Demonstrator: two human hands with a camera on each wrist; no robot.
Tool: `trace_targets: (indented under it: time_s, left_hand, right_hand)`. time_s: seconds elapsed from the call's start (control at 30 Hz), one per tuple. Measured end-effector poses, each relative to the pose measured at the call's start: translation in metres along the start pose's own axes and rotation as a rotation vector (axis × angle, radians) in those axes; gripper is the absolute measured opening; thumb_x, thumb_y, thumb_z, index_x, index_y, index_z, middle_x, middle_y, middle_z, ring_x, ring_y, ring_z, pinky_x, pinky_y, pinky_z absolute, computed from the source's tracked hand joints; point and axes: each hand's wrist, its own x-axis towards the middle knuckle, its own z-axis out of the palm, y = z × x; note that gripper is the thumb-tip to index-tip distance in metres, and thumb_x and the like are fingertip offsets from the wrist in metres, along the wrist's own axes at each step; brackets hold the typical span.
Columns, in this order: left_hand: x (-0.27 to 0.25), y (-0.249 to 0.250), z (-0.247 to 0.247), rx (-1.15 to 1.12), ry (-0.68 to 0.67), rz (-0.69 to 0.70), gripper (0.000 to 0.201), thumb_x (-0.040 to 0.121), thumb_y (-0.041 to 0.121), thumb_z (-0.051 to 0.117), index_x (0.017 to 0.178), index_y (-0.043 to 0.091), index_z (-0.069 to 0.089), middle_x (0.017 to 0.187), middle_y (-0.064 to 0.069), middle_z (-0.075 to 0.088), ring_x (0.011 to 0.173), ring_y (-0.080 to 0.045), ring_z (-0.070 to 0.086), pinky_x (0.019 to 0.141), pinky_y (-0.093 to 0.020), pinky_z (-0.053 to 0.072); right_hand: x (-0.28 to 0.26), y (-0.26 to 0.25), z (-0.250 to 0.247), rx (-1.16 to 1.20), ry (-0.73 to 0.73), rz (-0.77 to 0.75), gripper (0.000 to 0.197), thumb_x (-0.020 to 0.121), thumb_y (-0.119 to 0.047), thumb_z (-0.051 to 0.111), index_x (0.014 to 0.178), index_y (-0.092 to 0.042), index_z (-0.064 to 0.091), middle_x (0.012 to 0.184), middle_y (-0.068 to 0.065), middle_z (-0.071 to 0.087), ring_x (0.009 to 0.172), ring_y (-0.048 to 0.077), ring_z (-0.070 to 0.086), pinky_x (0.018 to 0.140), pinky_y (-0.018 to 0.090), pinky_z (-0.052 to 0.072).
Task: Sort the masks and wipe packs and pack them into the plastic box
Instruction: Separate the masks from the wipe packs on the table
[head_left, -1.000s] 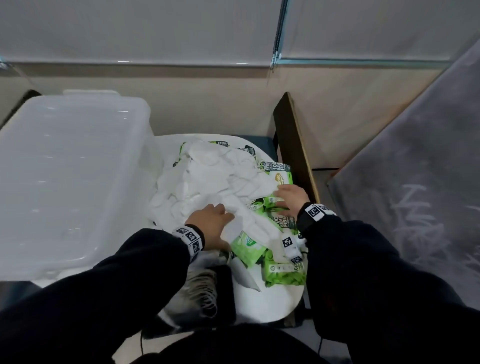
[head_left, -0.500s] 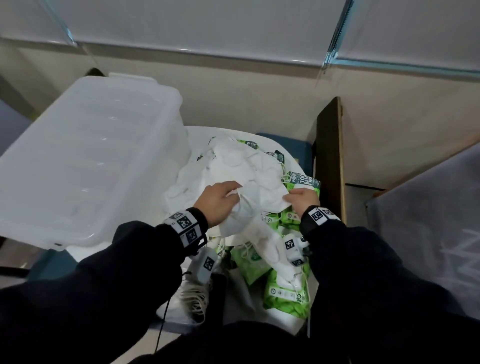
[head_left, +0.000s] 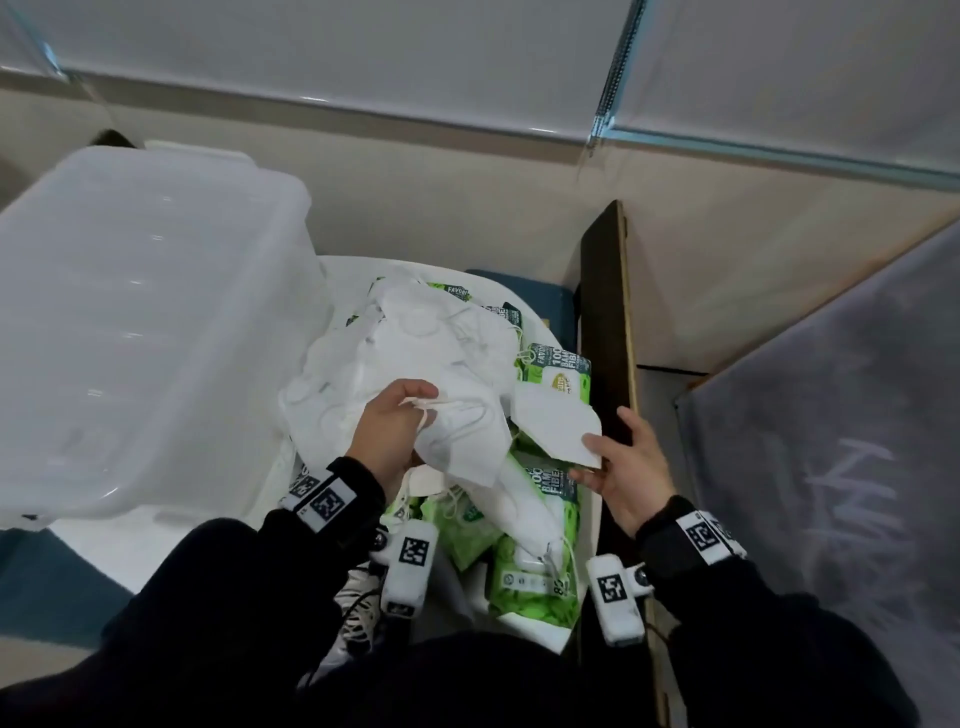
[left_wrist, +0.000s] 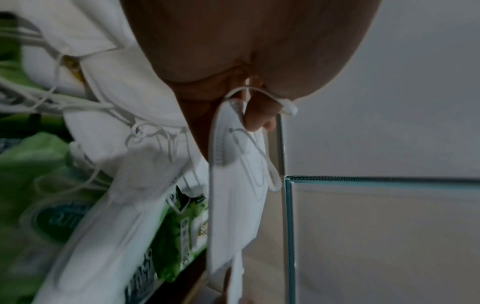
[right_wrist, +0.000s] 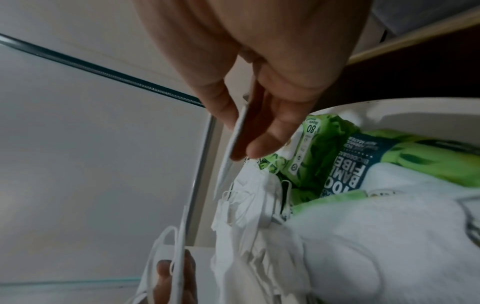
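A heap of white masks lies on green wipe packs on a small white table. My left hand is raised over the heap and grips one white mask with its ear loops across the fingers. In the left wrist view that mask hangs down from my curled fingers. My right hand pinches the corner of a flat folded mask between thumb and fingers, over a wipe pack. The right wrist view shows that mask's edge in the pinch, with packs below.
The big translucent plastic box stands left of the table, close to the heap. A dark upright board borders the table's right side, and a grey panel leans beyond it. A striped cord bundle lies at the table's near edge.
My left hand has come up off the heap with a mask in it. My right hand has left the wipe packs and now holds a folded mask, lifted toward the right.
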Motion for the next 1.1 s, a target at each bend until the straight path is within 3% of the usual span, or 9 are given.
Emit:
trace_targets:
  time_s: [0.1,0.23,0.33,0.47,0.63,0.73,0.9,1.0,1.1]
  left_hand:
    - [-0.012,0.000,-0.009,-0.116,0.003,-0.021,0.024,0.098,0.003,0.053,0.091,0.014,0.075,0.097,-0.012,0.066,0.068,-0.024,0.059,0.058,-0.031,0.048]
    - [-0.024,0.007,-0.026,-0.268,-0.027,-0.048,0.027,0.089,0.022,0.058,0.101,0.010,0.079,0.108,-0.018,0.072,0.094,-0.030,0.065,0.090,-0.046,0.054]
    - [-0.035,0.013,-0.043,-0.291,-0.084,-0.035,0.045,0.091,0.031,0.046,0.111,0.006,0.078,0.116,-0.023,0.072,0.100,-0.034,0.064,0.106,-0.058,0.046]
    - [-0.046,0.021,-0.076,-0.345,-0.158,-0.045,0.048,0.094,0.028,0.042,0.117,0.001,0.075,0.112,-0.019,0.072,0.097,-0.032,0.065,0.098,-0.052,0.053]
    - [-0.056,0.019,-0.117,-0.130,-0.069,0.016,0.035,0.102,0.037,0.057,0.097,0.010,0.080,0.094,-0.008,0.076,0.073,-0.021,0.065,0.057,-0.027,0.048]
    - [-0.060,0.011,-0.144,0.033,-0.044,0.096,0.011,0.090,0.010,0.074,0.090,0.018,0.082,0.098,-0.005,0.079,0.091,-0.023,0.070,0.073,-0.032,0.055]
    - [-0.070,0.005,-0.173,0.258,-0.088,0.247,0.042,0.077,-0.009,0.066,0.093,0.027,0.078,0.107,0.008,0.076,0.116,-0.019,0.066,0.101,-0.040,0.053]
    - [-0.079,0.007,-0.178,0.283,-0.135,0.252,0.045,0.078,-0.008,0.061,0.095,0.029,0.080,0.105,0.006,0.076,0.103,-0.018,0.067,0.090,-0.034,0.055]
    - [-0.089,0.014,-0.177,0.174,-0.178,0.238,0.025,0.093,0.006,0.062,0.094,0.020,0.082,0.101,0.004,0.078,0.090,-0.007,0.069,0.083,-0.024,0.051]
  right_hand:
    - [-0.022,0.009,0.004,-0.026,-0.038,0.013,0.068,0.093,0.010,0.059,0.151,-0.020,0.041,0.127,0.015,0.069,0.102,0.036,0.072,0.065,0.042,0.064]
    - [-0.049,0.025,0.027,0.004,-0.080,0.074,0.037,0.094,0.010,0.057,0.128,-0.002,0.065,0.113,0.019,0.075,0.090,0.031,0.072,0.067,0.042,0.064]
    - [-0.065,0.037,0.046,0.049,-0.051,0.064,0.016,0.096,0.002,0.060,0.106,-0.006,0.069,0.104,0.014,0.075,0.092,0.030,0.071,0.069,0.044,0.064]
    - [-0.084,0.051,0.069,-0.017,-0.031,-0.007,0.011,0.094,-0.008,0.065,0.100,-0.015,0.070,0.109,0.006,0.075,0.104,0.026,0.064,0.088,0.046,0.051]
    - [-0.109,0.056,0.090,-0.046,0.005,-0.086,0.028,0.098,0.002,0.050,0.091,-0.016,0.070,0.106,0.003,0.074,0.084,0.020,0.068,0.069,0.034,0.051]
    - [-0.125,0.066,0.101,0.047,-0.066,-0.012,0.025,0.100,-0.003,0.048,0.098,-0.007,0.073,0.098,0.012,0.071,0.084,0.031,0.066,0.064,0.039,0.060]
    - [-0.147,0.090,0.109,0.172,-0.080,-0.056,0.030,0.097,-0.013,0.056,0.119,-0.005,0.076,0.122,0.009,0.071,0.098,0.032,0.068,0.087,0.047,0.062]
    - [-0.155,0.107,0.119,0.069,-0.018,-0.156,0.029,0.096,-0.001,0.061,0.116,-0.017,0.075,0.090,0.006,0.064,0.068,0.017,0.060,0.069,0.036,0.059]
    - [-0.159,0.121,0.130,0.067,0.040,-0.229,0.051,0.090,0.013,0.062,0.125,-0.024,0.066,0.098,0.007,0.068,0.074,0.018,0.065,0.066,0.034,0.052]
